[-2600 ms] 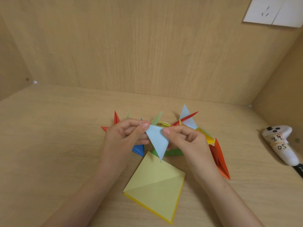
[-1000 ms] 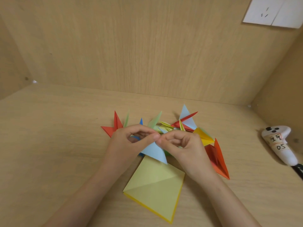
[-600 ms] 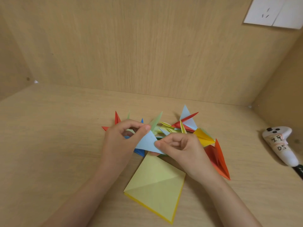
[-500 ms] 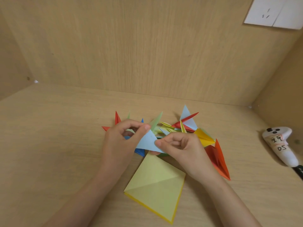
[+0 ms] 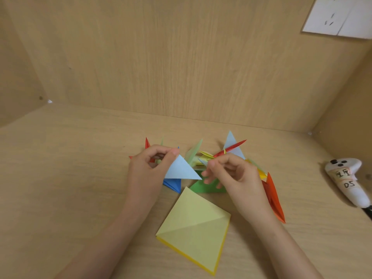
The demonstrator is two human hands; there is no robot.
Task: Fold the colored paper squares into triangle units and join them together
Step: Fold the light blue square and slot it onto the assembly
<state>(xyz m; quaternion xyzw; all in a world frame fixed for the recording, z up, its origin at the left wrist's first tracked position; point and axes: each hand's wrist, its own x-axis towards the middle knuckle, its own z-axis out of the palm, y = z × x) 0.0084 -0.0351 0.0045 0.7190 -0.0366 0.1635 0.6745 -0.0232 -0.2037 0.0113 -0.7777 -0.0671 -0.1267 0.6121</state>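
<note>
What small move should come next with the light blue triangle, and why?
Probably the right hand should pinch the free right tip of the light blue triangle. Only the left hand pinches it, at its upper corner; the right hand curls beside the tip and seems to hold nothing, and folding or joining it likely needs both hands.
</note>
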